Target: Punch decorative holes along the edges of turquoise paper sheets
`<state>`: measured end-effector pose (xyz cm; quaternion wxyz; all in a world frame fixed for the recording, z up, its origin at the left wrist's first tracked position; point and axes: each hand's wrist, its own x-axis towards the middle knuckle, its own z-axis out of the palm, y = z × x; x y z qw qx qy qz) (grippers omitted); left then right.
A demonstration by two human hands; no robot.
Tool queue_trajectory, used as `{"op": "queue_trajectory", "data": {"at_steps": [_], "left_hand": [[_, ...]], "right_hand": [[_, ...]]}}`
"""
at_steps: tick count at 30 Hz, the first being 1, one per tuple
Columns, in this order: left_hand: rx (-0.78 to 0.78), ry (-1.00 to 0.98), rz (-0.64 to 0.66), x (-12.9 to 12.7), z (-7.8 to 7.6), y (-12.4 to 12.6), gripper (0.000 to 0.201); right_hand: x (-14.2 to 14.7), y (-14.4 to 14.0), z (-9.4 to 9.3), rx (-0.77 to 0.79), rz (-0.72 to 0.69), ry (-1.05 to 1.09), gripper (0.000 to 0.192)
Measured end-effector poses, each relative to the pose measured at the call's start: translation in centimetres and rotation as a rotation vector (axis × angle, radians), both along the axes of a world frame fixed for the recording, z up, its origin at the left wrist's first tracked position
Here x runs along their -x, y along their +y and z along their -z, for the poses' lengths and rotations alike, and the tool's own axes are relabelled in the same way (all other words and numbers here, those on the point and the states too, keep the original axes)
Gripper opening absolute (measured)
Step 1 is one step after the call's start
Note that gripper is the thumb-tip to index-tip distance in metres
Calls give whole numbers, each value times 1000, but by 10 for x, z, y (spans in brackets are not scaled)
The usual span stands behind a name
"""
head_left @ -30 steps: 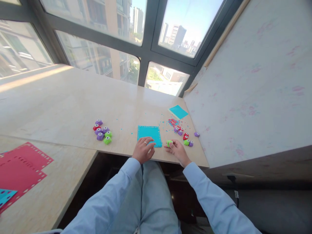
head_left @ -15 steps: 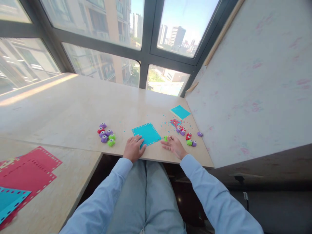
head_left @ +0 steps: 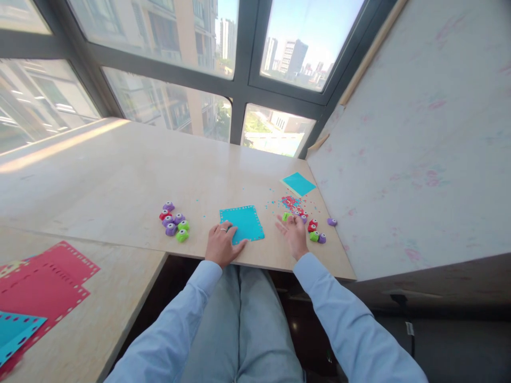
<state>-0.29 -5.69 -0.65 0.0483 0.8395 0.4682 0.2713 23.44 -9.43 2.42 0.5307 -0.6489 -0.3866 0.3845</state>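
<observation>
A square blue sheet of paper (head_left: 244, 222) with small holes punched along its edges lies near the desk's front edge. My left hand (head_left: 221, 243) rests on its lower left part, fingers on the paper and thumb stretched out apart. To the right of the sheet, my right hand (head_left: 294, 236) pinches a small green craft punch (head_left: 286, 216) at its fingertips, the other fingers extended. That punch is clear of the paper. Just beyond this hand lie purple and red punches, partly hidden by its fingers.
Red and blue paper bits (head_left: 291, 202) are scattered behind my right hand, below a blue paper stack (head_left: 298, 184). More punches (head_left: 314, 235) lie at right, with a purple one (head_left: 332, 222) by the wall. Several punches (head_left: 171, 229) cluster left. Punched red sheets (head_left: 48, 282) lie far left.
My right hand has drawn away from the sheet to the right with the green punch. The blue sheet has turned a little under my left hand, whose thumb now reaches further right.
</observation>
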Motion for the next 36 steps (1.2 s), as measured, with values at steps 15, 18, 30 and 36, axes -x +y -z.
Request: {"op": "queue_trajectory", "data": {"at_steps": [15, 18, 30, 36], "left_hand": [[-10, -153, -71, -1, 3, 3, 26], [-10, -154, -64, -1, 4, 3, 26], [29, -114, -65, 0, 4, 3, 28], [120, -33, -21, 1, 0, 4, 32]], "right_hand": [[11, 25, 7, -213, 63, 426, 31], [12, 23, 5, -251, 42, 430, 38], [1, 32, 7, -355, 157, -239, 42], [-15, 15, 10, -396, 70, -433, 35]]}}
